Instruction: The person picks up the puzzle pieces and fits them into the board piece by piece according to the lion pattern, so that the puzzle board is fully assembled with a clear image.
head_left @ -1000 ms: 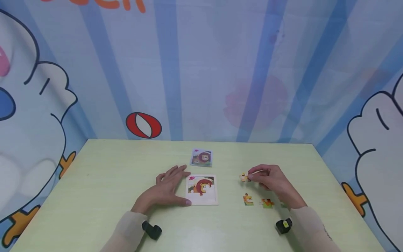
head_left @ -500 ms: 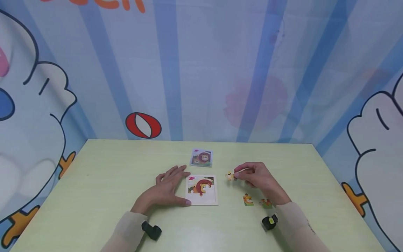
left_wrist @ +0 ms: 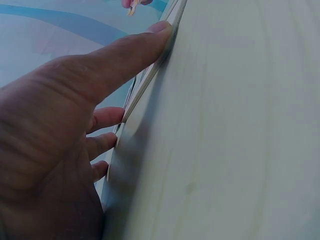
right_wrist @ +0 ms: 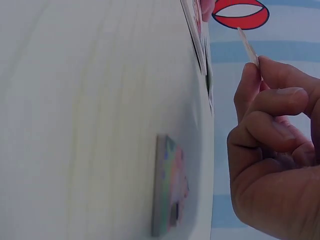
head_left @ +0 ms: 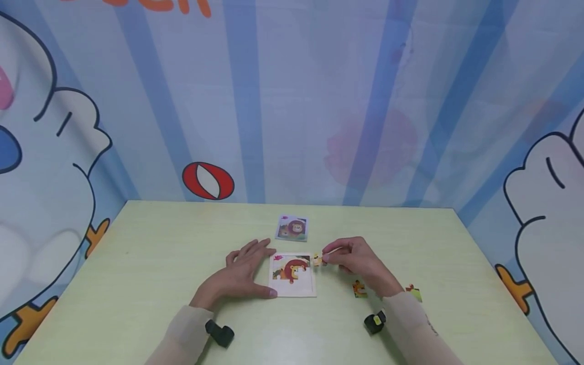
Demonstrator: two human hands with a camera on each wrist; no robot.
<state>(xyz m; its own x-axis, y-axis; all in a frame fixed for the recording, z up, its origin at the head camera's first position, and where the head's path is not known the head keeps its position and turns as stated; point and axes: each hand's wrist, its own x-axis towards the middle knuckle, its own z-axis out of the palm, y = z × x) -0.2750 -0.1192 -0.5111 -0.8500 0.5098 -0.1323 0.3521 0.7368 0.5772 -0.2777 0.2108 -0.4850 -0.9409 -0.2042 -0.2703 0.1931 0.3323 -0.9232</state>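
Observation:
A white puzzle tray (head_left: 294, 290) lies on the table, with joined pieces of a lion picture (head_left: 292, 267) in its upper part. My left hand (head_left: 244, 274) spreads along the tray's left side; in the left wrist view its thumb (left_wrist: 135, 50) rests on the tray's edge. Between thumb and forefinger my right hand (head_left: 360, 261) pinches a small puzzle piece (head_left: 317, 260) beside the tray's upper right edge. The right wrist view shows this piece (right_wrist: 248, 47) edge-on, above the table. Its other fingers are curled.
Behind the tray lies a lion picture card (head_left: 292, 229). One loose puzzle piece (head_left: 359, 289) sits below my right hand, and another green-edged piece (head_left: 414, 292) farther right, partly covered by the forearm. A patterned curtain (head_left: 292, 101) hangs behind the table.
My right hand has moved left with the pinched puzzle piece, from above the loose pieces to the tray's edge. A loose piece is now hidden behind the right wrist. My left hand stays put.

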